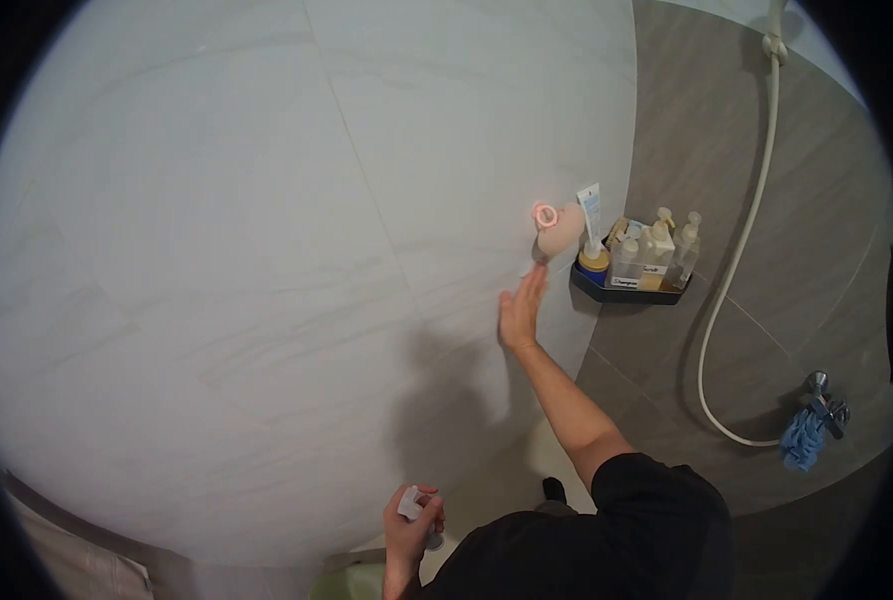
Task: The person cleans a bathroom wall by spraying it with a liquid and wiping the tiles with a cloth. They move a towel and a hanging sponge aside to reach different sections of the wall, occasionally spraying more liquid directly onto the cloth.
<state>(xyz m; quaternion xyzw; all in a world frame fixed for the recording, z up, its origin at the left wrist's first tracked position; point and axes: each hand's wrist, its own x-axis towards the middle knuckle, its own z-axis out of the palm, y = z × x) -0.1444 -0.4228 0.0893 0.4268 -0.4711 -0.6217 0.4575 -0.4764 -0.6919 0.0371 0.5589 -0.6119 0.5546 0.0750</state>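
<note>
My right hand point(522, 308) is raised against the light marbled wall point(266, 250), its fingers stretched out and pointing up. Just above the fingertips, a peach-coloured rounded pad point(560, 232) hangs by a pink ring-shaped holder point(545, 215) on the wall. A small pale patch shows beside the fingers, too faint to make out. Low down near my body, my left hand point(406, 530) is closed around a small white and greyish object point(412, 503); its kind is partly hidden by the fingers.
A black corner shelf point(626, 295) holds several pump bottles point(656, 250), a blue jar with a yellow lid point(592, 265) and a white tube point(590, 212). A shower hose point(761, 190) runs down the brown wall to a tap point(821, 395), where a blue bath puff point(802, 440) hangs.
</note>
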